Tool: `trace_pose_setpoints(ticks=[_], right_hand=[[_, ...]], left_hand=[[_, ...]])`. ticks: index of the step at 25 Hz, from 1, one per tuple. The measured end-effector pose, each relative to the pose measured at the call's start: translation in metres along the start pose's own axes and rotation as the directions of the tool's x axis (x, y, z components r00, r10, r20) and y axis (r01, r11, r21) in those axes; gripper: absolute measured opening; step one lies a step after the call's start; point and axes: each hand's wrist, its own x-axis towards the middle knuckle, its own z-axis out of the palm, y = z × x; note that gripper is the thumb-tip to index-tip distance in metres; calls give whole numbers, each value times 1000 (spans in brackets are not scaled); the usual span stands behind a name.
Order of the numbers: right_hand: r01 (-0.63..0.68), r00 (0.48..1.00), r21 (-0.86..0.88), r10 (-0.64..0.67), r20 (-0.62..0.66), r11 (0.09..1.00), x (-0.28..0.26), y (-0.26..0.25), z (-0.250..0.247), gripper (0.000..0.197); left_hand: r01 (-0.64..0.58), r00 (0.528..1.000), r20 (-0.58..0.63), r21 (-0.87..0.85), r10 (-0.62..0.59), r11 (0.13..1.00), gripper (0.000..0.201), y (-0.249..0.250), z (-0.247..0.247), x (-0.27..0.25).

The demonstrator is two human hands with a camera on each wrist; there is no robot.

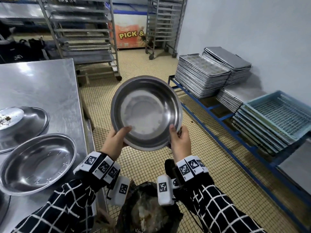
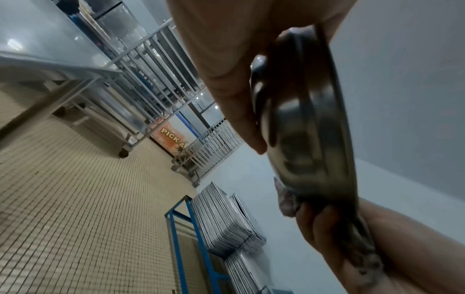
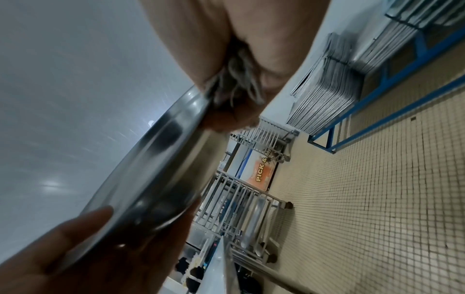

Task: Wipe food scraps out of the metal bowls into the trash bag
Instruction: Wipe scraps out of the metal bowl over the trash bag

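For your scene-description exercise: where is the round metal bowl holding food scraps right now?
In the head view, the round metal bowl with food scraps sits at the far left on the steel table, nested in a larger bowl.

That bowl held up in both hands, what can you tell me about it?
The bowl is round, shiny metal with a flat bottom and a rolled rim. It is held in the air, tilted so its inside faces the person, above the dark trash bag. The inside looks wiped, with only a dull whitish film. The left hand grips the near rim, thumb inside. The right hand grips the rim opposite, with a rag bunched against the bowl's underside.
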Motion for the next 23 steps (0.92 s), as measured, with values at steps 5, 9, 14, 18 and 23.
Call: trace_pose_setpoints(ticks=[5, 9, 14, 18, 23], right_hand=[[32, 999, -254, -35, -7, 967, 0, 5, -13, 27], [360, 933, -355, -324, 158, 863, -9, -2, 2, 41], [732, 601, -314, -355, 716, 604, -44, 5, 58, 43], [803, 571, -505, -167, 804, 318, -34, 19, 40, 62], [585, 777, -685, -57, 627, 435, -27, -3, 42, 58]], left_hand=[[-77, 981, -161, 168, 104, 983, 18, 10, -14, 11], [-112, 988, -68, 303, 138, 946, 40, 11, -17, 11], [-175, 982, -18, 318, 191, 932, 38, 25, -12, 9], [-212, 974, -10, 288, 224, 934, 61, 25, -33, 19], [-221, 969, -21, 385, 248, 896, 28, 19, -34, 10]])
